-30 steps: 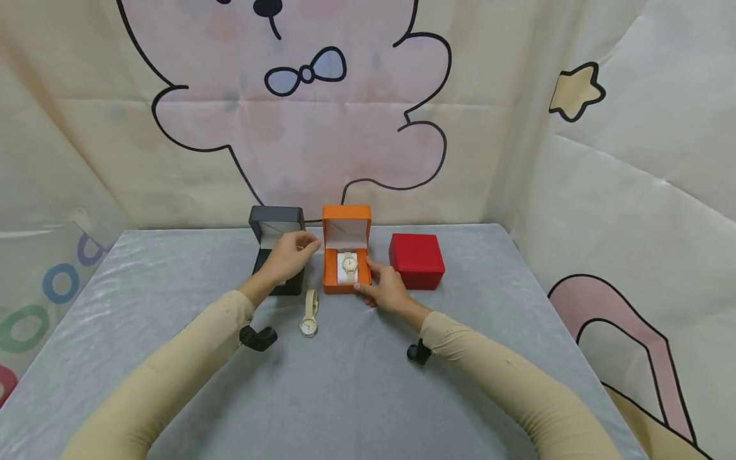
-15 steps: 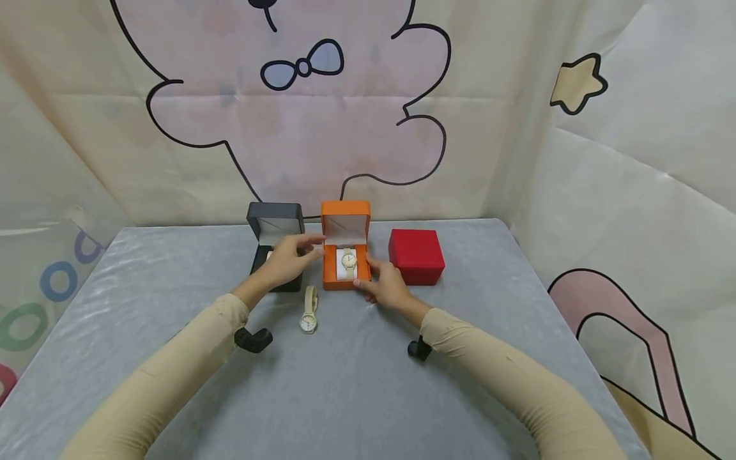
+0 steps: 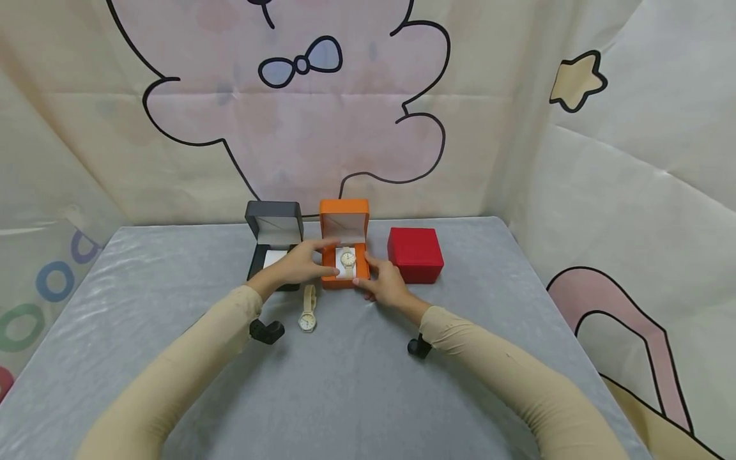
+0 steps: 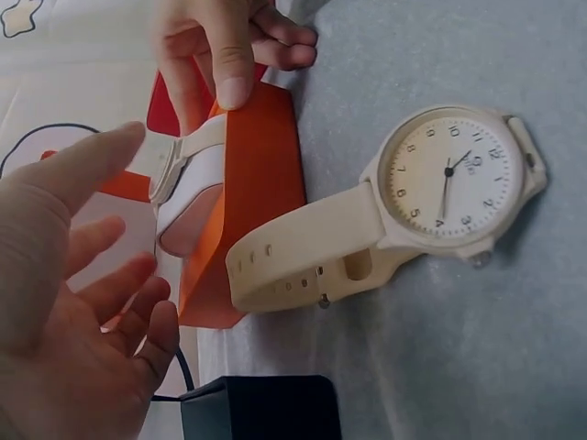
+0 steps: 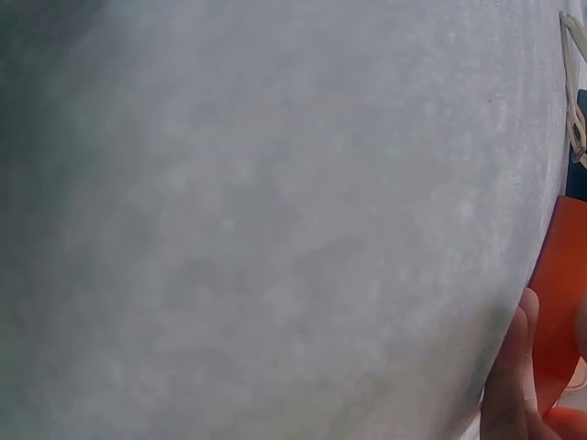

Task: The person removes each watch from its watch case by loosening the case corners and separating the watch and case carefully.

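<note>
An orange watch box [image 3: 345, 206] stands with its lid up. Inside it, a cream-strapped wristwatch [image 3: 347, 258] is wrapped round a white cushion [image 4: 197, 202]. My right hand [image 3: 389, 283] grips the box's front right corner, thumb on the front rim [image 4: 266, 165], fingers along the side. Over the box's left side reaches my left hand [image 3: 300, 263], fingers spread and thumb apart, holding nothing. In the left wrist view its thumb and fingers point toward the boxed watch. A second cream wristwatch [image 4: 449, 174], strap buckled into a loop, lies on the table in front.
Left of the orange box, a dark grey watch box [image 3: 273, 209] stands with its lid up and a white cushion inside, partly hidden by my left hand. To the right sits a closed red box [image 3: 415, 255]. Grey cloth [image 3: 356, 383] covers the table, and a printed curtain [image 3: 489, 147] hangs behind.
My left hand has moved right, from over the dark box to the orange box, its fingers spreading. My right hand keeps its grip on the orange box. The view has tilted slightly.
</note>
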The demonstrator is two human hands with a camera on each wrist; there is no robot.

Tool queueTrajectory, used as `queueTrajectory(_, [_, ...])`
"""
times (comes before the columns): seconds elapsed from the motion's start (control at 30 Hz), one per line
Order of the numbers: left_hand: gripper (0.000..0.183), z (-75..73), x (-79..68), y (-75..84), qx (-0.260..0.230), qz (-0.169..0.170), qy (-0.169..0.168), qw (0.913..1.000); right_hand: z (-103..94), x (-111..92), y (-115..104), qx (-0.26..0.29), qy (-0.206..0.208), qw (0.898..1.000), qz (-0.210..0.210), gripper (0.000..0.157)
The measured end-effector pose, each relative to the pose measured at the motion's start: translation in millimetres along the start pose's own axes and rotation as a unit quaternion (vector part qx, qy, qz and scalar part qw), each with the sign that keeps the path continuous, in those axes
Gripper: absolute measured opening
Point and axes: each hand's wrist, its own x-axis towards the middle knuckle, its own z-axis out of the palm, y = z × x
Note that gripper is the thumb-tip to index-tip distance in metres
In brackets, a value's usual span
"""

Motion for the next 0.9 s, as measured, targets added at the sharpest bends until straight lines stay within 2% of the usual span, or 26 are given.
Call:
queueTrajectory(0.17, [0.073, 6.2, 7.7, -0.7, 0.039, 0.004, -0.014, 0.9991, 1.1, 0.2, 2.6, 0.007, 0.009, 1.000, -0.006, 0.082])
queueTrajectory(0.47, [0.075, 11.1, 11.2, 3.4, 0.079, -0.014, -0.002, 0.9968, 0.7, 0.7, 3.1, 0.006, 0.005, 1.000, -0.008, 0.082])
queueTrajectory(0.73, [0.077, 8.0, 14.5, 10.7, 0.152, -0.043, -0.016, 0.9873, -1.1, 2.1, 1.6, 0.002, 0.002, 1.000, -0.008, 0.082])
queueTrajectory(0.9, [0.080, 8.6, 18.0, 8.1, 0.162, -0.040, -0.025, 0.9857, -0.8, 0.8, 1.7, 0.003, 0.002, 1.000, -0.006, 0.082])
